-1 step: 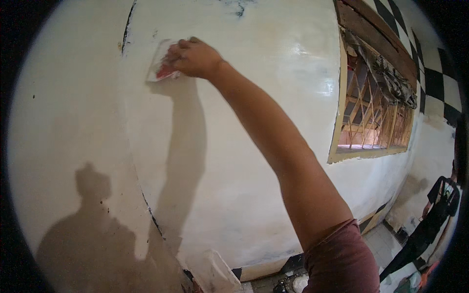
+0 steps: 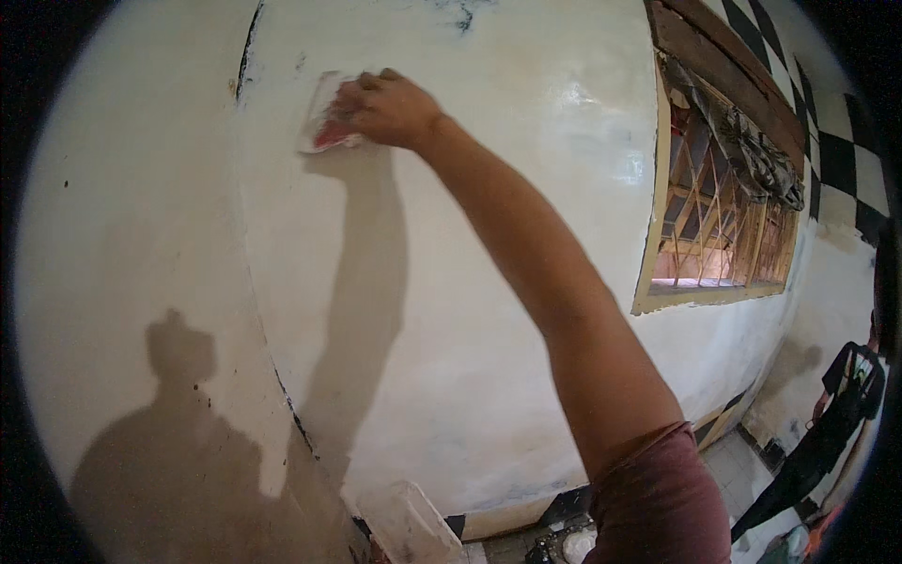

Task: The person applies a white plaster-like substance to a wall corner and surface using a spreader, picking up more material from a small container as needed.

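My right hand (image 2: 390, 108) reaches up to the upper left part of the pale wall (image 2: 489, 282), fingers closed round a flat trowel (image 2: 324, 113). The trowel has a pale, thin blade and a reddish grip, smeared with white and slightly blurred. Its blade lies against or very close to the wall. My left hand is out of view. Low in front of me a whitish, smeared flat board (image 2: 409, 526) stands tilted; whatever supports it is hidden.
A dark crack (image 2: 282, 385) runs down the wall corner at left. On the right is a barred window (image 2: 714, 226) with bunched cloth. Dark clothing (image 2: 832, 423) hangs beyond it. Grey tiles (image 2: 728, 465) cover the floor, and clutter (image 2: 564, 543) sits at the wall's foot.
My right hand and the trowel have shifted slightly to the right along the wall, and their shadow has moved with them. The board below looks almost unmoved.
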### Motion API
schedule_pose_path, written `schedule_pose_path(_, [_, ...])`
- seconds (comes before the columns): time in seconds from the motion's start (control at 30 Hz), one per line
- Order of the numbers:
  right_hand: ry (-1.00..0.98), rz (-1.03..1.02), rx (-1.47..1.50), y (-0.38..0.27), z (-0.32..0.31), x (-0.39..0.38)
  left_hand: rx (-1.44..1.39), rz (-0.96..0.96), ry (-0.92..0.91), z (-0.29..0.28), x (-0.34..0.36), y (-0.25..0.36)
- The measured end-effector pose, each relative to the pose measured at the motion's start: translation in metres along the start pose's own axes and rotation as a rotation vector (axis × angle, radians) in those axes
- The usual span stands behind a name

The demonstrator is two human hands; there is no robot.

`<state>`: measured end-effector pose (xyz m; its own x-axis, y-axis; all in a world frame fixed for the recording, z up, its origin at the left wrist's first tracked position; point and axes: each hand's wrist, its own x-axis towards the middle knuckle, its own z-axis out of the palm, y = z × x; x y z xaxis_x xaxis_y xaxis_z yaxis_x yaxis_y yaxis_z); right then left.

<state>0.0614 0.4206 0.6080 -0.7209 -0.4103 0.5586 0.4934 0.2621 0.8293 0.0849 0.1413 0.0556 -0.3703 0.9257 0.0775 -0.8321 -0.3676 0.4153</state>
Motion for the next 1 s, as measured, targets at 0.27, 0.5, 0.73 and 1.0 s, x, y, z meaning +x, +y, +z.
schedule_pose_path(0.27, [0.164, 0.013, -0.096, 0.145, -0.043, -0.241, 0.160, 0.130, 0.023, 0.002, 0.002, 0.002])
schedule_pose_path(0.5, [0.256, -0.082, -0.043, 0.120, -0.033, -0.165, -0.272, -0.034, 0.075, 0.021, 0.007, 0.012])
schedule_pose_path(0.73, [0.092, -0.075, -0.075, -0.011, -0.005, 0.025, 0.357, 0.173, 0.082, 0.006, 0.009, 0.001])
schedule_pose_path(1.0, [0.287, -0.055, 0.113, 0.079, 0.014, -0.086, 1.367, 0.597, 0.056, 0.001, -0.002, 0.006])
